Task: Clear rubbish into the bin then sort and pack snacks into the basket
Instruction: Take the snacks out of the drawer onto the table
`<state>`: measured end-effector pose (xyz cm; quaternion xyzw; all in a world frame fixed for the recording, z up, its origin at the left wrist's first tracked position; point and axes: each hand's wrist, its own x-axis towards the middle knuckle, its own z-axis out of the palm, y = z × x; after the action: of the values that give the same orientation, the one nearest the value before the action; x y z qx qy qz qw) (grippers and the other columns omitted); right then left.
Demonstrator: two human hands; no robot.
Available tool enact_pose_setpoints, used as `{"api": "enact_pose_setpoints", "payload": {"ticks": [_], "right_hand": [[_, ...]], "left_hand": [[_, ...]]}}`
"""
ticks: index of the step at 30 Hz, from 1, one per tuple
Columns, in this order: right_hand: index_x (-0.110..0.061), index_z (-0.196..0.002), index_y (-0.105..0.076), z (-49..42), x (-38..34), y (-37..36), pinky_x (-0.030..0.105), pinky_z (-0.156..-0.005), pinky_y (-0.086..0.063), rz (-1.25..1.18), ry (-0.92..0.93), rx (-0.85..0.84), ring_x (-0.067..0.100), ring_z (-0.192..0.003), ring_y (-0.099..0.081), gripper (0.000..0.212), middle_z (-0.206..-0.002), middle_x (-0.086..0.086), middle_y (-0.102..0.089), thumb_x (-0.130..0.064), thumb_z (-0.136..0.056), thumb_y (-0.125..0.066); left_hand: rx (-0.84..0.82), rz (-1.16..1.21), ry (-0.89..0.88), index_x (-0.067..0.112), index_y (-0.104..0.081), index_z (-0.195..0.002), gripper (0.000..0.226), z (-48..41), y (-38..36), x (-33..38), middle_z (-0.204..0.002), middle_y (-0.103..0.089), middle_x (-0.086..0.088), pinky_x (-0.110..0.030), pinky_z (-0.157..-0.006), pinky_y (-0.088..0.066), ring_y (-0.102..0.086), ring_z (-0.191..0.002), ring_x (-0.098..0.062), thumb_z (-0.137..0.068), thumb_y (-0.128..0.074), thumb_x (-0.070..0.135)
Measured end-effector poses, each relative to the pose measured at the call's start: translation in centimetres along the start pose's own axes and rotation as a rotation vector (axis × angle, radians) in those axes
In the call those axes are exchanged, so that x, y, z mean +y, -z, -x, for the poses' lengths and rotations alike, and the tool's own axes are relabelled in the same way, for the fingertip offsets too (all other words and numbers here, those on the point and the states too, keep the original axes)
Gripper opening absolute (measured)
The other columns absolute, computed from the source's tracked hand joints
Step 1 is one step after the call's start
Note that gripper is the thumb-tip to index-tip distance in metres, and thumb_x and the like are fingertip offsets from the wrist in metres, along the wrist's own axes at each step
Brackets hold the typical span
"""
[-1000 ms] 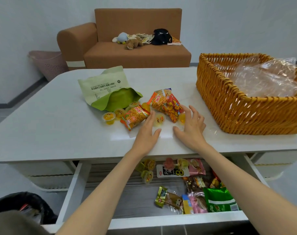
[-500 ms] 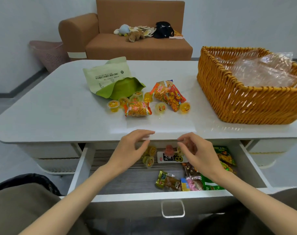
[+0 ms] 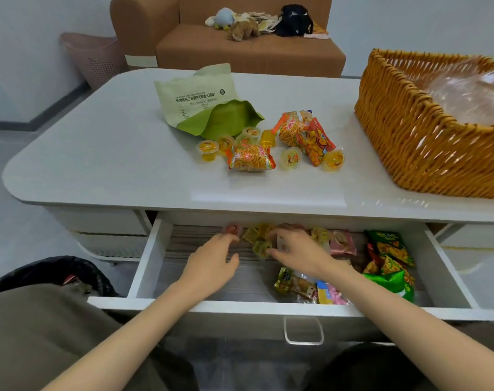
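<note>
Both hands are down in the open drawer (image 3: 148,258) below the table (image 3: 99,153), in the lower middle of the frame. They lie apart from each other, with their fingers curled. The left hand (image 3: 212,262) reaches its fingertips to a pinkish jelly cup (image 3: 232,229) near the back of the drawer. The right hand (image 3: 298,249) has its thumb and fingertips at a yellow jelly cup (image 3: 260,247). The motion blur there makes it impossible to tell whether either hand actually grips its cup. More yellow cups sit just behind them, and to the right the drawer holds a pink packet (image 3: 343,243), green snack bags (image 3: 388,248) and a small yellowish packet (image 3: 293,284) near the front. On the table, centre frame, lies an opened green pouch (image 3: 196,104), with loose jelly cups (image 3: 207,150) and three orange snack packets (image 3: 251,160) scattered just in front of it. The woven basket (image 3: 403,142) stands on the table at the right edge of the frame with a crumpled clear plastic bag (image 3: 471,100) inside it. The bin (image 3: 57,270), lined in black, sits on the floor at the lower left. A brown sofa (image 3: 240,56) with plush toys (image 3: 241,28) fills the top of the frame.
</note>
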<state>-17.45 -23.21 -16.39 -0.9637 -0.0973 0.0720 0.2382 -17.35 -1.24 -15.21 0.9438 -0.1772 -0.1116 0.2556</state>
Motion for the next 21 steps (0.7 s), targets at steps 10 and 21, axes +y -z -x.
{"api": "enact_pose_setpoints", "payload": {"ticks": [10, 21], "right_hand": [[-0.029, -0.149, -0.024, -1.9, -0.9, -3.3, 0.035, -0.106, -0.037, 0.138, -0.182, -0.221, 0.035, -0.134, -0.037, 0.078, -0.155, 0.010, -0.012, -0.047, -0.084, -0.064], [-0.025, -0.128, -0.042, 0.2, -0.5, -3.2, 0.026, -0.072, -0.040, 0.199, -0.135, -0.342, 0.023, -0.091, -0.048, 0.056, -0.118, 0.011, -0.044, -0.035, -0.081, -0.070]], "left_hand": [[-0.138, -0.193, -0.036, 0.019, -0.015, -0.151, 0.056, 2.3, -1.6, 0.6, -0.147, -0.034, -0.003, -0.039, -0.098, -0.040, -0.039, -0.131, -0.022, -0.101, -0.036, 0.032], [-0.115, -0.265, -0.041, 0.015, -0.016, -0.151, 0.061, 0.0, -1.3, 0.3, -0.150, -0.028, -0.008, -0.042, -0.094, -0.043, -0.038, -0.128, -0.028, -0.099, -0.044, 0.030]]}}
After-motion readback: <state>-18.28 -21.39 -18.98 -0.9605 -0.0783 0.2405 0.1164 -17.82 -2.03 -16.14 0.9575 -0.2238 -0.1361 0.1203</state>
